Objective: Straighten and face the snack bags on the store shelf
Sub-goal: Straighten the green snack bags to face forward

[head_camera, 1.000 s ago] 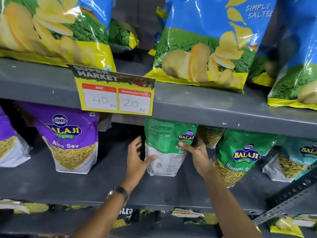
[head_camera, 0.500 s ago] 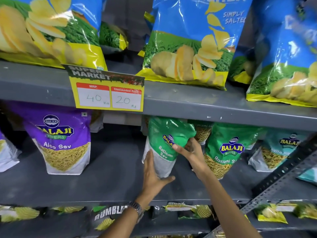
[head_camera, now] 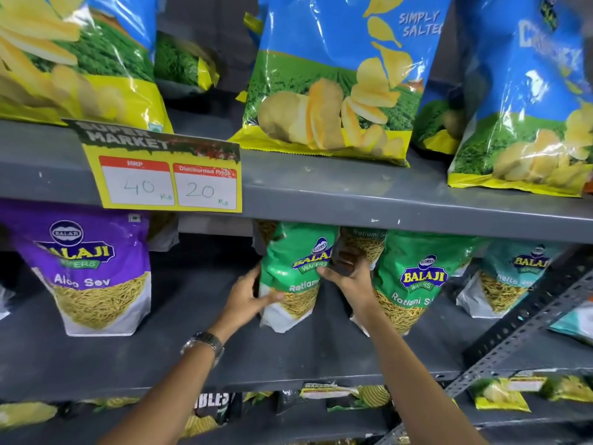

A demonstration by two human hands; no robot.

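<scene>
A green Ratlami Sev bag (head_camera: 293, 271) stands on the middle grey shelf (head_camera: 160, 354), its printed front toward me. My left hand (head_camera: 245, 300) grips its lower left side, thumb across the front. My right hand (head_camera: 348, 277) holds its right edge near the logo. A second green Ratlami Sev bag (head_camera: 417, 284) stands just to the right, front facing out. A purple Aloo Sev bag (head_camera: 93, 271) stands at the left, and a teal bag (head_camera: 510, 277) leans at the right. More green bags show behind.
Large blue-and-yellow chip bags (head_camera: 337, 78) line the upper shelf, with a yellow price tag (head_camera: 167, 175) on its edge. A perforated metal brace (head_camera: 526, 329) slants across the right. Small packets (head_camera: 500, 393) lie on the lower shelf. Bare shelf lies between the purple and green bags.
The green bag has been turned from showing its back panel to showing its front. My left hand went from its bottom to its left side; my right stays on its right edge.
</scene>
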